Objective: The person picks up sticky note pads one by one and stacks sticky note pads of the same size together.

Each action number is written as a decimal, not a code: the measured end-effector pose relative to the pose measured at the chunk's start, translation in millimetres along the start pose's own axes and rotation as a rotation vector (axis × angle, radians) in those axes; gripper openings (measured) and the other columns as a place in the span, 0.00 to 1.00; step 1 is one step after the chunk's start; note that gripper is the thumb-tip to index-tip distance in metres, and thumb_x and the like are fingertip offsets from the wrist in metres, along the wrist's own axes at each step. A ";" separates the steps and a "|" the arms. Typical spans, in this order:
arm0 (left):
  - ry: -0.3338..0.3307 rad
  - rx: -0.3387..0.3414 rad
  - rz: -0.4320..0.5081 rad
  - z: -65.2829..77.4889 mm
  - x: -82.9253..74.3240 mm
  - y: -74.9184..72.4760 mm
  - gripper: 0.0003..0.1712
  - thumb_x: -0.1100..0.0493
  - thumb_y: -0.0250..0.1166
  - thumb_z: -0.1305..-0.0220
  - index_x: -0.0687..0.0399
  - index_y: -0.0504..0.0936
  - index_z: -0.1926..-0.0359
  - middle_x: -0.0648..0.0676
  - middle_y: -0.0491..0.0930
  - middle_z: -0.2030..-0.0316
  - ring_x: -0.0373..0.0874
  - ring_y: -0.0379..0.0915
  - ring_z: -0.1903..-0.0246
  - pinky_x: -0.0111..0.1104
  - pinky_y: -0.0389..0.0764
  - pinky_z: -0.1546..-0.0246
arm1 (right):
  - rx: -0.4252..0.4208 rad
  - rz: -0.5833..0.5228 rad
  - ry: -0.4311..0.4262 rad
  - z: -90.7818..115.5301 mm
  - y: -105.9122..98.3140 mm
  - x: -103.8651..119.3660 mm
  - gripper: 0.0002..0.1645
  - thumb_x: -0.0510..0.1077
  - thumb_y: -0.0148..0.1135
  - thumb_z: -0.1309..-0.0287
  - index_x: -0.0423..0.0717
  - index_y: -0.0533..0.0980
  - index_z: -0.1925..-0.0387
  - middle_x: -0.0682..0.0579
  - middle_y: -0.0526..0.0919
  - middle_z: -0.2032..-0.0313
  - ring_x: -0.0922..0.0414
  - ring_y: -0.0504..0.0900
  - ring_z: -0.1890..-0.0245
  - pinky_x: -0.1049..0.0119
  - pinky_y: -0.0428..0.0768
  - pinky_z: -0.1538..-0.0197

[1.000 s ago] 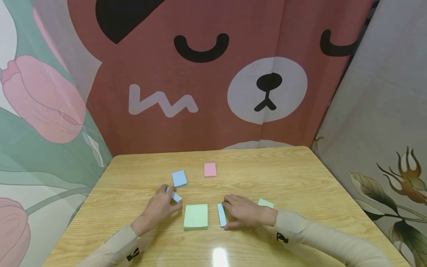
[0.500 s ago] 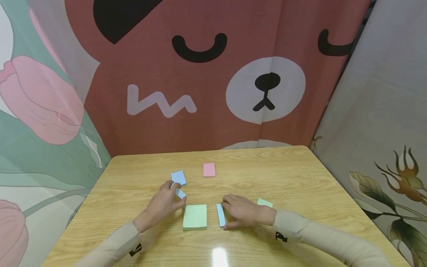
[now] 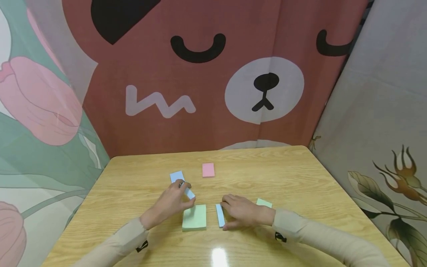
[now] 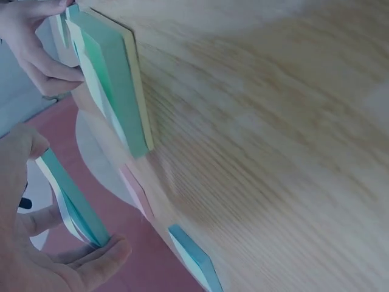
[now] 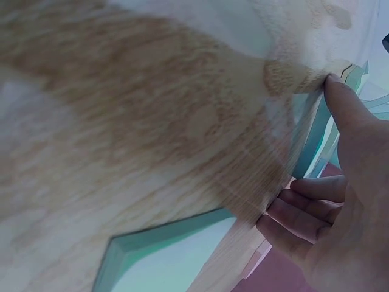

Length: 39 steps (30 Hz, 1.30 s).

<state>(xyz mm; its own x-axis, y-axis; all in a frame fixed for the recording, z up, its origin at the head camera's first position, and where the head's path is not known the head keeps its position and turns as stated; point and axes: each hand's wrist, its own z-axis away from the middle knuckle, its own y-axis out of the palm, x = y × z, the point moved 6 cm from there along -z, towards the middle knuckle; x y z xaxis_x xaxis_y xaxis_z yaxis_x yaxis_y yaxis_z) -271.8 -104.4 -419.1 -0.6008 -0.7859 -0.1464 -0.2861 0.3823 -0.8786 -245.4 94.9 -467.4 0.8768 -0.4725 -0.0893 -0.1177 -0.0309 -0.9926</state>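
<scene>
My left hand [image 3: 171, 202] pinches a narrow light blue sticky note pad [image 3: 189, 193] by its two ends, thumb on one and fingers on the other. The left wrist view shows that held pad [image 4: 76, 201] raised off the table. Below it in the head view, a square green sticky note pad [image 3: 194, 218] lies flat. My right hand [image 3: 241, 209] rests on the table and holds a second narrow blue pad [image 3: 220, 216] by its ends. In the right wrist view this pad [image 5: 315, 140] is partly hidden behind the thumb and fingers.
A square blue pad [image 3: 176, 175] lies behind my left hand, partly covered by it. Further back is a pink pad [image 3: 208, 170]. A smaller green pad [image 3: 264, 203] sits beyond my right wrist. Printed curtains [image 3: 160, 133] border the wooden table [image 3: 260, 170].
My left hand has moved right and slightly away from me with the narrow blue pad, toward the square green pad. My right hand has stayed in place.
</scene>
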 end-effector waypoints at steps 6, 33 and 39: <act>0.056 0.041 0.029 -2.0 -13.2 5.8 0.24 0.43 0.61 0.51 0.53 0.75 0.58 0.55 0.71 0.61 0.42 0.70 0.69 0.30 0.74 0.75 | -0.021 0.013 -0.013 0.6 -1.5 0.1 0.48 0.72 0.45 0.51 0.35 0.66 0.46 0.52 0.66 0.56 0.62 0.64 0.61 0.73 0.70 0.61; 0.216 0.090 0.055 -7.2 -46.7 27.1 0.25 0.41 0.58 0.49 0.51 0.74 0.56 0.57 0.70 0.56 0.44 0.72 0.65 0.27 0.76 0.71 | -0.014 0.049 -0.001 -1.1 -1.2 3.7 0.48 0.72 0.44 0.51 0.36 0.67 0.46 0.51 0.66 0.55 0.61 0.66 0.60 0.72 0.71 0.59; 0.256 0.111 0.066 -9.6 -54.8 30.4 0.26 0.40 0.60 0.51 0.52 0.75 0.56 0.58 0.71 0.56 0.40 0.71 0.67 0.23 0.73 0.75 | -0.017 0.057 0.013 0.4 -2.4 3.3 0.48 0.72 0.45 0.52 0.35 0.66 0.46 0.50 0.66 0.55 0.61 0.66 0.60 0.71 0.71 0.58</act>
<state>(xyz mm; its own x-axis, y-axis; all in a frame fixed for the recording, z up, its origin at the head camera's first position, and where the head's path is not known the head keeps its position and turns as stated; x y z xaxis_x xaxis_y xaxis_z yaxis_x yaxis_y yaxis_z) -254.8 -45.1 -433.5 -0.7886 -0.6071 -0.0977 -0.1652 0.3622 -0.9173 -242.0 93.7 -465.3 0.8623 -0.4851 -0.1449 -0.1759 -0.0187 -0.9842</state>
